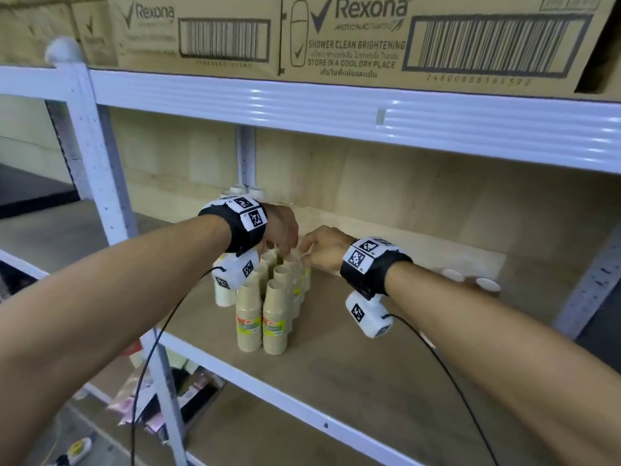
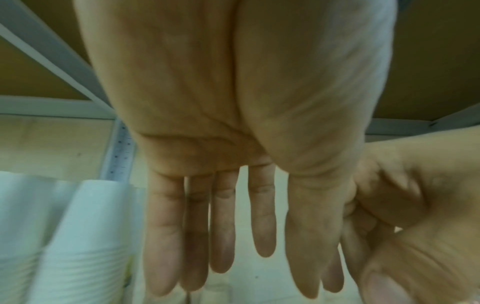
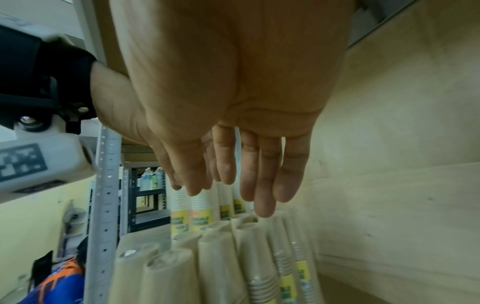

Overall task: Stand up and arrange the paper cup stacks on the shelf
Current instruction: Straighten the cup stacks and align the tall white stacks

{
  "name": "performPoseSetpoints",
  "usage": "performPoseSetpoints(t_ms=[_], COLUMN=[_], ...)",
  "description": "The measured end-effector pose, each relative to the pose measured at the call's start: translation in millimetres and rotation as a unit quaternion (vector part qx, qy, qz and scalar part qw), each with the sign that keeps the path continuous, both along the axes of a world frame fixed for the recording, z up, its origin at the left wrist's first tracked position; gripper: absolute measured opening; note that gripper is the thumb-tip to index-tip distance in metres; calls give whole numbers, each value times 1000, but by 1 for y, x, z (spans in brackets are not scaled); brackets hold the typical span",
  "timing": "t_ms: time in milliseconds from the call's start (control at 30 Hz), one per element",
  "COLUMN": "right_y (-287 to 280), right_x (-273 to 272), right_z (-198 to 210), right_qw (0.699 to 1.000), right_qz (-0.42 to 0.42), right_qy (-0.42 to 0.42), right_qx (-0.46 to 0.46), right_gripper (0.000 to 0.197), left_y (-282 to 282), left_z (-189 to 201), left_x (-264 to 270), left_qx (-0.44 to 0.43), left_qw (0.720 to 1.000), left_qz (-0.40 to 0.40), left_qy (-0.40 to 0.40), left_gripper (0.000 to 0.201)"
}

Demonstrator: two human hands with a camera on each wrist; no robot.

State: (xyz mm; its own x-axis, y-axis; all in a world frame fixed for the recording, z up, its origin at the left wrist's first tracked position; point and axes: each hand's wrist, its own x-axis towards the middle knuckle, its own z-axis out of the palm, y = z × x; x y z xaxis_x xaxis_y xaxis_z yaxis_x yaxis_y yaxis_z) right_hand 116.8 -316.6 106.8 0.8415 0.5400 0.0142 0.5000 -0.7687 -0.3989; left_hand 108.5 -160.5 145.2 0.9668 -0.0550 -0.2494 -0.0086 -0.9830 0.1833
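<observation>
Several tan paper cup stacks [image 1: 275, 317] in plastic sleeves stand upside down in close rows on the wooden shelf board [image 1: 369, 381]. The right wrist view shows them [image 3: 215, 263] from above. White cup stacks [image 1: 223, 292] stand at their left, blurred in the left wrist view [image 2: 85, 236]. My left hand [image 1: 282, 243] hovers over the rear stack tops with straight fingers [image 2: 223, 236] pointing down and holding nothing. My right hand [image 1: 307, 255] is right beside it, its relaxed fingers [image 3: 262, 185] hanging just above the tops. Whether either hand touches a stack is hidden.
Rexona cardboard boxes [image 1: 336, 38] sit on the white shelf beam above. A white upright post [image 1: 97, 163] stands at the left. More white cups [image 1: 470, 279] lie behind my right forearm. Packets [image 1: 188, 391] fill the lower shelf. A person [image 3: 59, 283] crouches beyond the rack.
</observation>
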Motion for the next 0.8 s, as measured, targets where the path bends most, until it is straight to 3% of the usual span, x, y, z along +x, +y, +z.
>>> performPoseSetpoints(t_ms=[233,667,800], right_y=[42,61,58], right_x=[-19,-29,-30], right_z=[-17,-33,-35], right_qw=[995,990,990], right_qz=[82,106,112], right_qy=[26,39,27], right_qx=[-43,-89,-84], right_gripper=[29,24,10], left_y=[39,51,51], left_z=[-26,-54,-59], left_x=[-27,-34,-34], left_qx=[-23,-52,-34], left_qw=[996,994,995], left_qz=[39,47,38], left_qy=[78,87,86], left_gripper=[35,30,30])
